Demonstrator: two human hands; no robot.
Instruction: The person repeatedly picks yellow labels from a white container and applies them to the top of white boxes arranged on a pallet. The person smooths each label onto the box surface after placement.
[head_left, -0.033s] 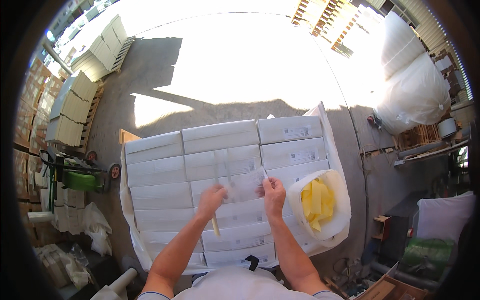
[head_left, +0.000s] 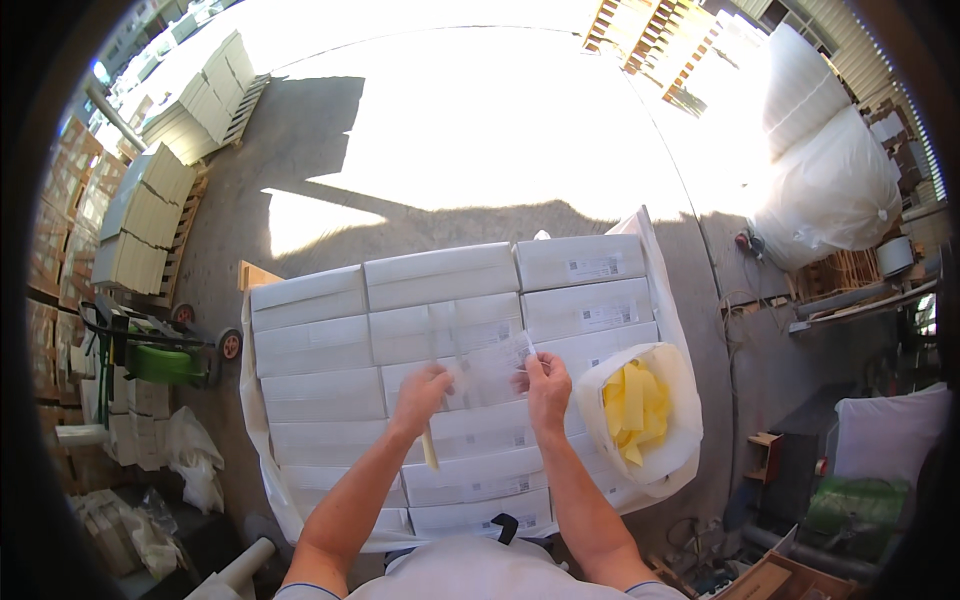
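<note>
Over rows of white boxes (head_left: 320, 397), a thin clear plastic sheet (head_left: 490, 372) stretches between my hands. My left hand (head_left: 424, 392) is closed on its left side. Below that hand sticks out a narrow pale yellow strip (head_left: 431, 448); whether the hand grips it too cannot be told. My right hand (head_left: 546, 385) pinches the sheet's right edge between thumb and fingers, beside a white border. To the right of it, a white bag (head_left: 676, 452) with its top open stands on the boxes, holding yellow strips (head_left: 638, 402).
White wrapping (head_left: 655, 270) stands up along the stack's right side. A green-and-black wheeled cart (head_left: 165, 360) is at the left, with pallets of stacked boards (head_left: 150, 215) beyond it. Large plastic-wrapped bundles (head_left: 835, 180) stand far right. Sunlight washes out the far floor.
</note>
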